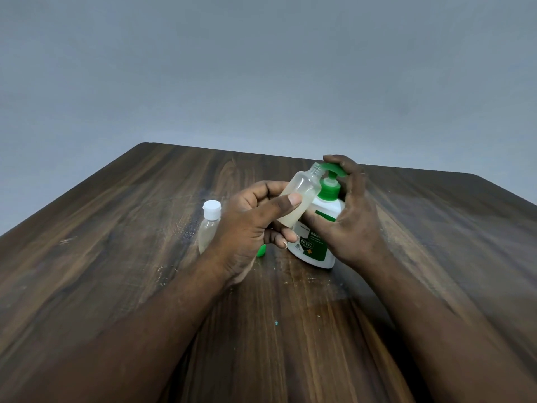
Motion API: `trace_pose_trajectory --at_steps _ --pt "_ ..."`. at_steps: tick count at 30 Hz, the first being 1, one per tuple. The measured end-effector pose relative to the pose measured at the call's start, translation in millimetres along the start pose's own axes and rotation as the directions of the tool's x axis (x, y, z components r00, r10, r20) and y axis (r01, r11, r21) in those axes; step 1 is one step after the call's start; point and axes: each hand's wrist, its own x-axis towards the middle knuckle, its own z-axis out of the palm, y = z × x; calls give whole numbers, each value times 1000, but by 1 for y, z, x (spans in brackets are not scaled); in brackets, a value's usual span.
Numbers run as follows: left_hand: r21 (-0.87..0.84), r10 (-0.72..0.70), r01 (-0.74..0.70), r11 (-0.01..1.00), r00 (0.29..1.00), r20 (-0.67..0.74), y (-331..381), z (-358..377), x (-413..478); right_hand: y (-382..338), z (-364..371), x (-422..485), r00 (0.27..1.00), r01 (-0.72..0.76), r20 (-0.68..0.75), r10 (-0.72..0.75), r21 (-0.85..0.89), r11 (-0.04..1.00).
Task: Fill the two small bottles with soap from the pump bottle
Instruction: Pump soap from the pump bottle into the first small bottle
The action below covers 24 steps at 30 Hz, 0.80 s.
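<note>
The left hand [250, 225] is pinching the open small bottle [302, 193] mid-body, tilting its neck under the spout. The right hand [351, 216] is gripping the pump bottle [316, 245] standing mid-table, fingers curling over its pump head [334, 170]. The small bottle is probably feeling light, thin and soap-slick, so gentle squeezing suits it.
</note>
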Motion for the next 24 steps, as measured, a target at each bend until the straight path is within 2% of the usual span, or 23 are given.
trace_pose_trajectory --at_steps 12,24 --pt "-27 -20 21 999 1000 20 -1 1 -1 -1 -10 5 995 -6 96 1 46 999" --pt "-29 -46 49 998 996 78 -2 3 -2 10 -22 8 982 -79 175 65 71 994"
